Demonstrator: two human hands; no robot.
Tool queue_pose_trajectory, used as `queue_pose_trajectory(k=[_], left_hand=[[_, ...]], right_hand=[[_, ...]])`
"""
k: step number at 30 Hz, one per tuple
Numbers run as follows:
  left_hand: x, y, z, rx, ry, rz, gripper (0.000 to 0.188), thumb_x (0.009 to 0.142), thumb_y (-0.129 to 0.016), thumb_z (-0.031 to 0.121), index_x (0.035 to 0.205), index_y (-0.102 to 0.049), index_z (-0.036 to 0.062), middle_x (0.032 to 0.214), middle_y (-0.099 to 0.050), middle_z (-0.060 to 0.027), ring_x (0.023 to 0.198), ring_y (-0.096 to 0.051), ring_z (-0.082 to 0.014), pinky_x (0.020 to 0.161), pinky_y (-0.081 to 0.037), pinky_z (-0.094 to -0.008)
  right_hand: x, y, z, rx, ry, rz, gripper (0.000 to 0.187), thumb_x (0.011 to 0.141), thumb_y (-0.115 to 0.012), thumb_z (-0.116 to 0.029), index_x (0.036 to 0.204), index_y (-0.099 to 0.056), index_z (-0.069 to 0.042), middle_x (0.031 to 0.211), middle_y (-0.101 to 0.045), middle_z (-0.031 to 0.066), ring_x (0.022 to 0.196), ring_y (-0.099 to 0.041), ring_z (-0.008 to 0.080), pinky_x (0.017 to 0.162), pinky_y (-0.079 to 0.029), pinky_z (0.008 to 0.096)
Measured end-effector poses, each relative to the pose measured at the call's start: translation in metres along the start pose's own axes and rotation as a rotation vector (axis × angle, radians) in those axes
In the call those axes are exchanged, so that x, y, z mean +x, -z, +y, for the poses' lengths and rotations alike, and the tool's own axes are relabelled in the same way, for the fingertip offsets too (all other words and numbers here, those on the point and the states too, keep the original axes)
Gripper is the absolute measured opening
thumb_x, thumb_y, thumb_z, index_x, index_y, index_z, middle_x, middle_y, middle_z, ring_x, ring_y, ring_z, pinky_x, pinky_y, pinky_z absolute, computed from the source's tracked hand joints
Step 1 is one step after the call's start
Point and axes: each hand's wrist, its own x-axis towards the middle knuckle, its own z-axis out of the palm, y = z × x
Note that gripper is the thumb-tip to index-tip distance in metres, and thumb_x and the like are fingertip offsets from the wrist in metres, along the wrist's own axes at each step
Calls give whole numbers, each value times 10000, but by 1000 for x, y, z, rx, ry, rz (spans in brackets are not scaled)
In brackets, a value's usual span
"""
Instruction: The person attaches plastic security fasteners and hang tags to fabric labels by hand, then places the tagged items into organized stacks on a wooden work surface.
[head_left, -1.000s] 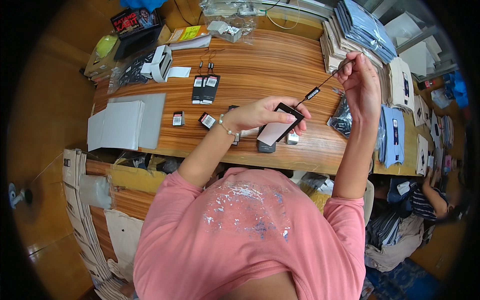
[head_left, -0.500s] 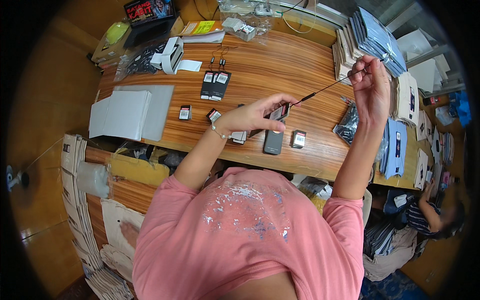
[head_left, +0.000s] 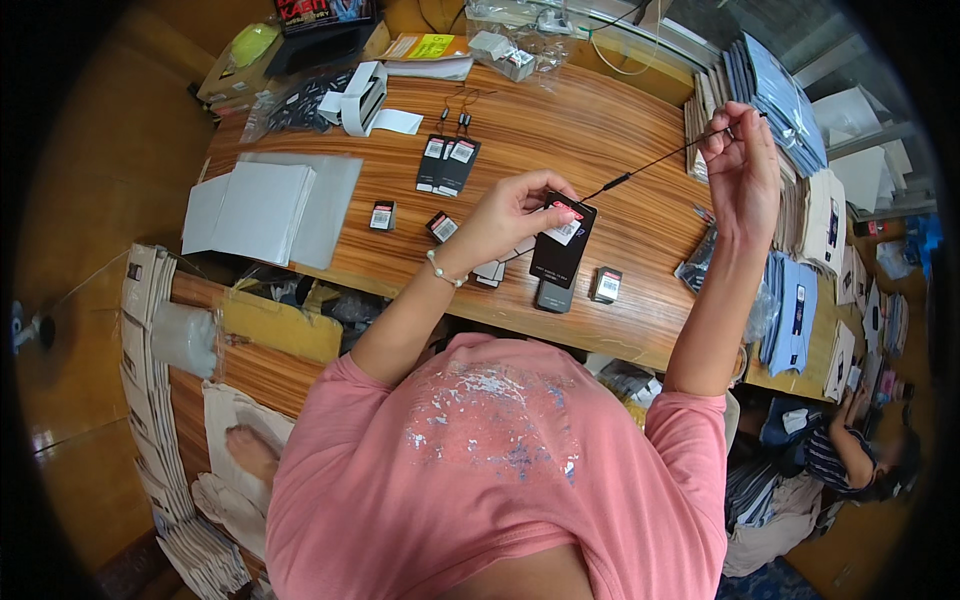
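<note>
A black hang tag (head_left: 556,258) with a white and red sticker is pinched at its top by the thumb and fingers of my left hand (head_left: 522,208). From the tag's top a black string (head_left: 655,165) with a small black toggle runs taut up to the right. My right hand (head_left: 742,165), raised, grips the string's far end between its fingertips. Below the held tag lies a stack of dark tags (head_left: 554,297), partly covered by it. Small sticker-faced stacks (head_left: 606,285) lie to its right and left. White-edged tags (head_left: 489,272) show partly beneath my left wrist.
Strung black tags (head_left: 447,165) lie farther back on the wooden table (head_left: 570,120). White sheets (head_left: 262,215) on a plastic sleeve are at left. A bag of black cords (head_left: 305,105) sits at the back left. Folded garments (head_left: 775,95) are piled at right, where another person (head_left: 850,450) works.
My left hand has turned the tag so its stickered face shows and it hangs lower. The string stays stretched between both hands. The whole view has shifted slightly.
</note>
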Motion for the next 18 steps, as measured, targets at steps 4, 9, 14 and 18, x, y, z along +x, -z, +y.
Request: queue_pose_trajectory(k=[4,9,14,18], left_hand=[[0,1,0,-39,-42,-16,242,779,-645,38,998,-542,28,896,-585,-16,798,-550,-55,694,-459,-182],[1,0,10,-89,20,-166,279,753,-676,63,1001,-551,37,912,-586,-14,804,-542,-50,700,-448,-182],[6,-3,1,-16,34,-170,200,778,-653,79,954,-574,25,841,-602,6,744,-542,-56,690,-444,-199],[9,-6,0,-53,6,-131,224,804,-616,71,1008,-543,13,895,-629,-47,859,-596,-105,755,-469,-223]], right_hand=[[4,2,3,-3,-13,-22,236,914,-466,-194,951,-558,21,850,-583,118,675,-541,149,636,-468,262],[2,-20,4,-58,-11,40,238,921,-449,-204,944,-553,10,895,-595,144,686,-557,161,651,-485,279],[5,-7,-1,-12,47,-62,216,910,-476,-184,915,-565,12,871,-600,135,680,-547,154,635,-476,276],[1,-2,-7,-131,76,46,159,871,-546,-143,839,-585,8,815,-598,112,644,-532,142,585,-448,258]])
